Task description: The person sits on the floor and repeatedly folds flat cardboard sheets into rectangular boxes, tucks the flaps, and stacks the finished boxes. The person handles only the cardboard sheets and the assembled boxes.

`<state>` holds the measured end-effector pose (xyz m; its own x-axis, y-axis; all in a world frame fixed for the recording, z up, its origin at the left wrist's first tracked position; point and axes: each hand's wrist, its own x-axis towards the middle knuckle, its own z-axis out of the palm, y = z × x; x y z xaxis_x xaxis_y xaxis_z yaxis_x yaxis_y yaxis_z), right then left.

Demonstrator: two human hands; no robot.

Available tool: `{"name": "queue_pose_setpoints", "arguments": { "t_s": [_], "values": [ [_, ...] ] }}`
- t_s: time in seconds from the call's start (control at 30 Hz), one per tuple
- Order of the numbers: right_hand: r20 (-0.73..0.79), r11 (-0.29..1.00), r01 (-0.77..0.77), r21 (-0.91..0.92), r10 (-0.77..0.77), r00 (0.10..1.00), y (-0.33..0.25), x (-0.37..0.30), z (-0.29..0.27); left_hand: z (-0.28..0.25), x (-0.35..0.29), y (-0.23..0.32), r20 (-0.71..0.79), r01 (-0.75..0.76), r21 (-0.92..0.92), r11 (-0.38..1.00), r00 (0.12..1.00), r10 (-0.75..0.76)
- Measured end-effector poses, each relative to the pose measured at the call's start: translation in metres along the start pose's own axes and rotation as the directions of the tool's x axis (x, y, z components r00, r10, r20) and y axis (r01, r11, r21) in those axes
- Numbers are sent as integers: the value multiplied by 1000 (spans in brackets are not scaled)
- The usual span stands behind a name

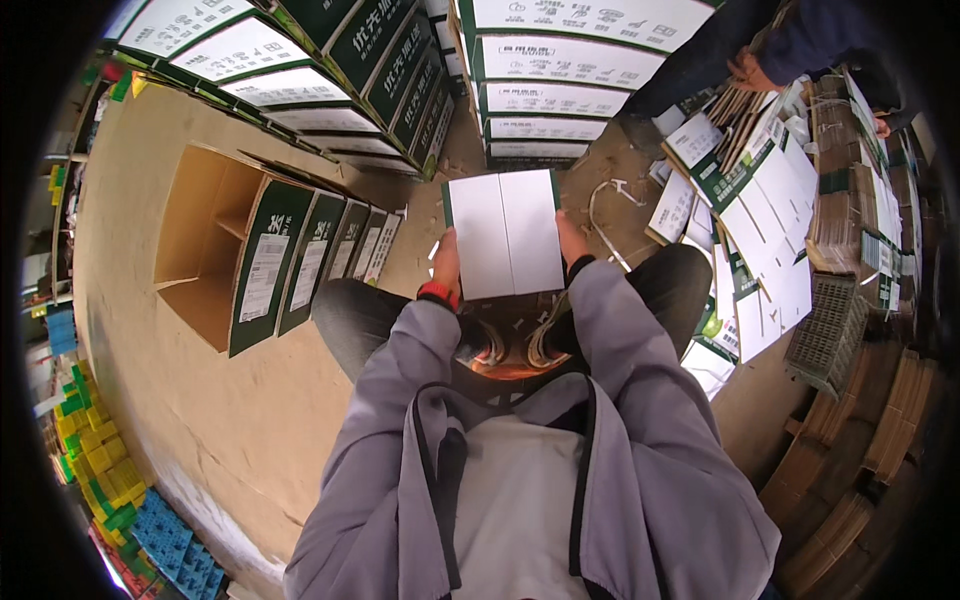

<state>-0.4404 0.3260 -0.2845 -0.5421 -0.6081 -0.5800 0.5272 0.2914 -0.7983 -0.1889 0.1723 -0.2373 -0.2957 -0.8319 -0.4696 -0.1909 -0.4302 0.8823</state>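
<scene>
Between my knees I hold a cardboard box (480,235), white on top with a seam down the middle and green at its left edge. Its two top panels lie flat and meet at that seam. My left hand (446,262) grips the box's left side, below it a red band on the wrist. On the opposite side, my right hand (571,240) presses against the box wall. Both hands' fingertips are partly hidden at the box's sides. To my left lies a row of green cartons (268,260), the nearest one with its brown inside facing out.
Stacked white and green boxes (545,72) rise ahead, with another stack (350,110) at the far left. Flat cardboard sheets (765,235) lie piled on my right, beside a grey plastic crate (828,330). A co-worker's hand (750,72) reaches over them. Blue plastic pallets (175,545) sit lower left.
</scene>
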Motion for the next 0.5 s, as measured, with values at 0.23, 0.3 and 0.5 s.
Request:
{"name": "queue_pose_setpoints", "arguments": {
  "t_s": [0.23,0.3,0.5],
  "values": [
    [117,872,177,456,-256,959,-100,-222,26,-71,-165,50,-12,-163,-578,800,982,191],
    [101,884,302,357,-358,928,-58,-208,-24,-81,-182,64,68,-128,-659,741,971,228],
    [-32,930,-217,295,237,971,-63,-161,-11,-66,-104,75,305,242,-301,922,941,-147]
  ]
}}
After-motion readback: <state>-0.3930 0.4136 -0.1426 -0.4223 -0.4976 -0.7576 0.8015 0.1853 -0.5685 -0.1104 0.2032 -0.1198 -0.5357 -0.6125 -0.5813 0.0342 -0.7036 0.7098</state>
